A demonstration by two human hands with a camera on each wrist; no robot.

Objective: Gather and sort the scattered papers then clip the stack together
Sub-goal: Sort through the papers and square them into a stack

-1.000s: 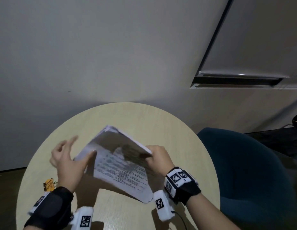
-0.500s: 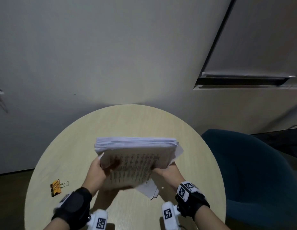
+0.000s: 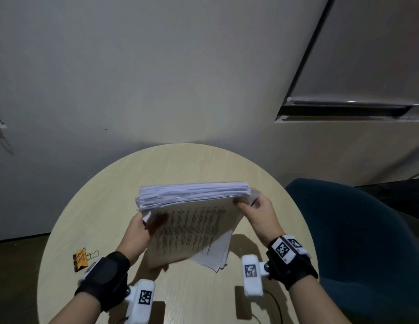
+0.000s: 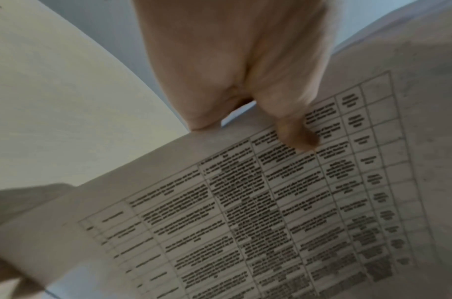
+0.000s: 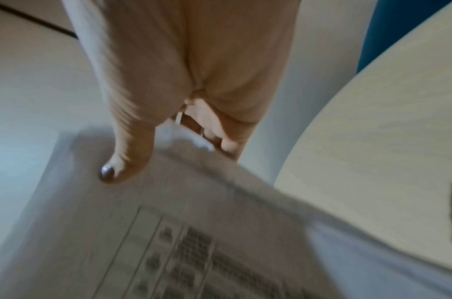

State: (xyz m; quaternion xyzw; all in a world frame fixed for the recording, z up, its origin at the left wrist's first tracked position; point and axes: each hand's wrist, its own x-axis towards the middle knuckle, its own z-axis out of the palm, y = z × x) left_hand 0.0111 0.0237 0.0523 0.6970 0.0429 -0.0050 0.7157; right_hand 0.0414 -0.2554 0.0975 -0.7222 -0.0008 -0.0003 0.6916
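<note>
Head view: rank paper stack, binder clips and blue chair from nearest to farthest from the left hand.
1. Paper stack: gripped by the left hand at its left edge.
2. Binder clips: on the table, left of that hand.
3. Blue chair: far right, beyond the right hand.

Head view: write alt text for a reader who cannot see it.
Two hands, left hand and right hand, hold a thick stack of papers tilted upright over a round wooden table, the printed top sheet facing the camera. An orange binder clip lies on the table to the left; a blue chair stands on the right.
</note>
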